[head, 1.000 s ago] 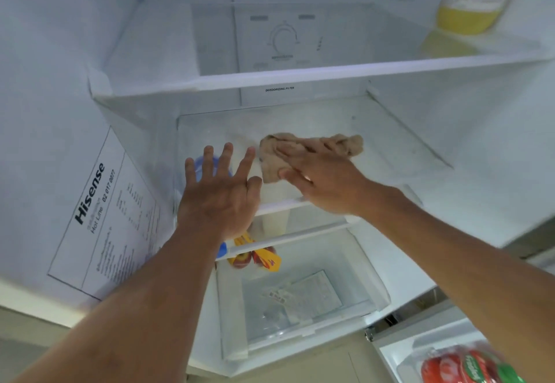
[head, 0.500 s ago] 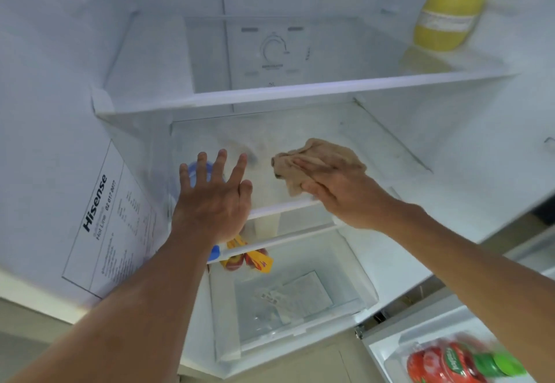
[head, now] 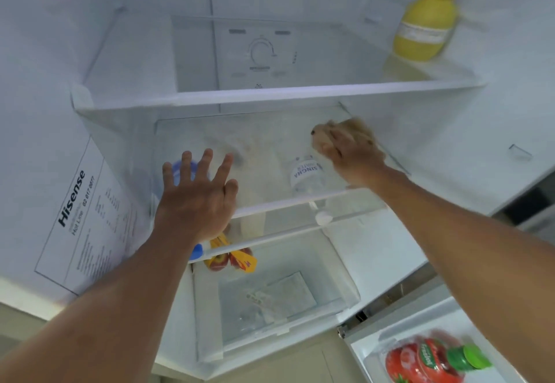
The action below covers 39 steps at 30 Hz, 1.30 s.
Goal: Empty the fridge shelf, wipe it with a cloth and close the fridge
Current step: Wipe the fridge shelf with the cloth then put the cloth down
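The open fridge has a bare glass middle shelf in the head view. My right hand presses a crumpled tan cloth onto the shelf's back right corner. My left hand hovers flat at the shelf's front left edge, fingers spread, holding nothing. Through the glass I see a Singha water bottle and a blue-capped bottle lying on the level below.
A yellow lemon-juice bottle stands on the upper glass shelf at the right. Packed apples sit above the clear crisper drawer. A red ketchup pouch lies in the door bin at bottom right.
My right hand has slid the cloth from the shelf's middle to its back right corner. My left hand has stayed at the front left edge. The view has tilted slightly.
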Available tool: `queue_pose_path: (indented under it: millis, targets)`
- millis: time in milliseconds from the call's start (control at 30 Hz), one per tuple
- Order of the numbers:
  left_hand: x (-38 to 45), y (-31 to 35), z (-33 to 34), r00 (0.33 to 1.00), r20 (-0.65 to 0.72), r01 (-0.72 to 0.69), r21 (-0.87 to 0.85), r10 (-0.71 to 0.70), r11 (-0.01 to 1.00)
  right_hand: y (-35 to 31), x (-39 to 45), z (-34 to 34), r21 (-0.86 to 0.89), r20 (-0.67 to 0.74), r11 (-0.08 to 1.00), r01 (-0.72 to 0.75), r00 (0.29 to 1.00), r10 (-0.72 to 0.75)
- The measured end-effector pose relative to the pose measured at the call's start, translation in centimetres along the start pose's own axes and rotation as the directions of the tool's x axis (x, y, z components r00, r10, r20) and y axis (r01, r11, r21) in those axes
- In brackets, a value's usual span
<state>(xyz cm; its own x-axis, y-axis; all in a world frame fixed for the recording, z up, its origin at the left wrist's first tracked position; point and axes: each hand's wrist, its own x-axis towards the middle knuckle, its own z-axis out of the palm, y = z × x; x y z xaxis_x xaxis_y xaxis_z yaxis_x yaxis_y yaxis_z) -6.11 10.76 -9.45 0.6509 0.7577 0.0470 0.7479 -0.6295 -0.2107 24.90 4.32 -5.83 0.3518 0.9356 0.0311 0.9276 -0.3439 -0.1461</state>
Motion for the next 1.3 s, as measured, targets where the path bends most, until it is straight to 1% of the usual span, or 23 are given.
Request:
queue_pose_path:
  millis: [33, 67, 100, 200, 267, 300, 333, 367, 433, 467, 500, 533, 600, 667, 733, 800, 867, 933, 1000, 1067, 1133, 1200, 1300]
  targets:
    - [0.0, 0.0, 0.0, 1.0, 0.001, -0.002, -0.005, 0.002, 1.0, -1.1, 1.2, -0.3, -0.013, 0.057, 0.997, -0.077, 0.995, 0.077]
    - [0.0, 0.0, -0.1, 1.0, 0.008, -0.003, -0.01, 0.003, 1.0, -2.7, 1.5, -0.3, -0.026, 0.09, 0.996, -0.087, 0.992, 0.089]
    - [-0.1, -0.1, -0.1, 1.0, 0.009, -0.005, -0.015, 0.005, 1.0, -4.6, 0.8, -0.4, -0.026, 0.108, 0.998, -0.049, 0.993, 0.052]
    - [-0.3, -0.2, -0.2, 0.999, -0.022, -0.035, -0.021, 0.035, 0.999, -6.8, -4.4, 0.9, -0.011, 0.076, 0.984, 0.177, 0.981, -0.176]
    - [-0.4, 0.0, -0.3, 0.998, -0.023, -0.064, -0.002, 0.064, 0.998, -4.4, -7.1, 1.4, -0.019, -0.044, 0.954, 0.299, 0.953, -0.299]
    - [-0.4, 0.0, -0.4, 0.998, -0.016, -0.063, 0.009, 0.063, 0.998, -2.2, -6.5, 1.3, -0.038, -0.075, 0.957, 0.287, 0.954, -0.289]
    - [-0.3, 0.0, -0.5, 0.998, -0.017, -0.055, 0.017, 0.055, 0.998, -0.3, -5.3, 1.2, -0.077, -0.12, 0.971, 0.228, 0.964, -0.236]
    - [-0.3, -0.1, -0.4, 0.999, -0.017, -0.044, 0.014, 0.044, 0.999, 1.0, -3.7, 1.0, -0.087, -0.116, 0.989, 0.121, 0.985, -0.13]
    - [-0.1, -0.1, -0.3, 1.0, 0.011, -0.012, -0.004, 0.012, 1.0, 1.5, -0.6, 0.3, -0.053, -0.012, 0.994, -0.094, 0.996, 0.094]
    - [-0.1, 0.0, -0.4, 1.0, 0.02, -0.001, -0.01, 0.001, 1.0, 0.4, 0.5, 0.1, -0.03, 0.059, 0.989, -0.144, 0.988, 0.146]
    - [-0.1, 0.0, -0.3, 1.0, 0.021, 0.005, -0.018, -0.005, 1.0, -1.3, 0.9, 0.1, 0.004, 0.103, 0.991, -0.132, 0.986, 0.131]
    - [-0.1, -0.1, -0.3, 1.0, 0.026, 0.009, -0.022, -0.009, 1.0, -3.1, 0.6, 0.2, 0.02, 0.117, 0.997, -0.074, 0.991, 0.071]
    - [-0.2, -0.2, -0.5, 0.999, 0.045, 0.026, -0.033, -0.024, 0.999, -6.0, -2.0, 0.9, 0.03, 0.12, 0.993, 0.117, 0.985, -0.12]
    - [-0.4, 0.0, -0.8, 0.999, 0.048, 0.023, -0.039, -0.021, 0.999, -6.1, -5.0, 1.5, 0.081, 0.122, 0.954, 0.289, 0.947, -0.297]
    - [-0.5, 0.0, -0.9, 0.999, 0.043, 0.013, -0.024, -0.012, 1.0, -4.4, -4.4, 1.3, 0.076, 0.1, 0.928, 0.365, 0.923, -0.371]
    - [-0.5, -0.2, -0.9, 0.998, 0.068, 0.021, -0.045, -0.018, 0.999, -3.5, -0.4, 0.8, -0.013, 0.077, 0.948, 0.318, 0.946, -0.316]
    - [-0.4, 0.1, -0.9, 0.997, 0.076, 0.03, -0.065, -0.025, 0.997, -4.2, 3.7, 0.5, -0.051, 0.063, 0.981, 0.186, 0.981, -0.183]
    - [-0.3, 0.1, -0.9, 0.995, 0.086, 0.059, -0.1, -0.05, 0.993, -6.6, 5.3, 0.9, -0.047, 0.115, 0.993, 0.111, 0.988, -0.105]
    - [-0.2, 0.0, -0.9, 0.992, 0.108, 0.078, -0.121, -0.065, 0.99, -8.6, 3.5, 1.7, -0.013, 0.158, 0.983, 0.182, 0.971, -0.178]
    - [-0.3, 0.1, -1.1, 0.991, 0.116, 0.081, -0.12, -0.067, 0.989, -8.3, 0.6, 2.4, 0.021, 0.143, 0.943, 0.333, 0.932, -0.332]
    - [-0.4, 0.4, -1.2, 0.989, 0.106, 0.117, -0.166, -0.1, 0.979, -6.8, 0.2, 2.5, 0.024, 0.104, 0.913, 0.406, 0.908, -0.407]
    - [-0.5, 0.5, -1.2, 0.988, 0.075, 0.149, -0.196, -0.137, 0.969, -6.6, 2.7, 2.2, -0.021, 0.085, 0.924, 0.382, 0.922, -0.379]
    - [-0.8, 0.9, -1.4, 0.985, 0.035, 0.17, -0.219, -0.166, 0.961, -9.3, 6.9, 2.0, -0.069, 0.105, 0.963, 0.26, 0.962, -0.252]
